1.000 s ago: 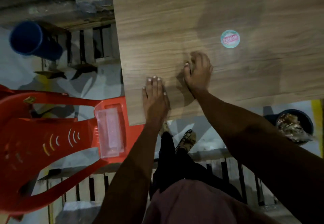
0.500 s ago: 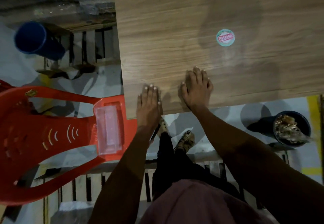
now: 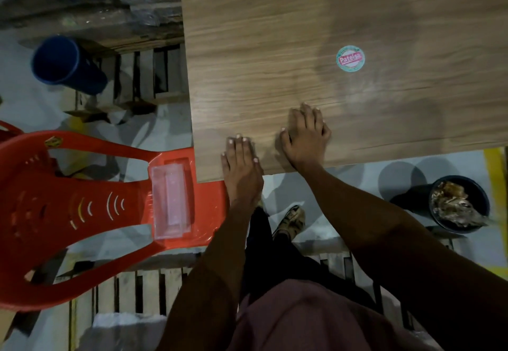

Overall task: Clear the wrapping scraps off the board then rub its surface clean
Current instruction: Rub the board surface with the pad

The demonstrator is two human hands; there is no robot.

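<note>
Fingers of your left hand (image 3: 242,163) and right hand (image 3: 306,133) lie flat, released, on the board (image 3: 275,48) at frame centre.

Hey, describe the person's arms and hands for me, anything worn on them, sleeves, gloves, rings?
Both arms are bare to where the frame cuts them off; no sleeves show. The left hand and right hand wear no gloves, and no ring, watch or bracelet is visible. The fingernails look pale and short. The light is dim, so finer marks cannot be made out.

Maroon top (image 3: 302,320), black trousers (image 3: 264,254), sandals (image 3: 292,217)
</note>
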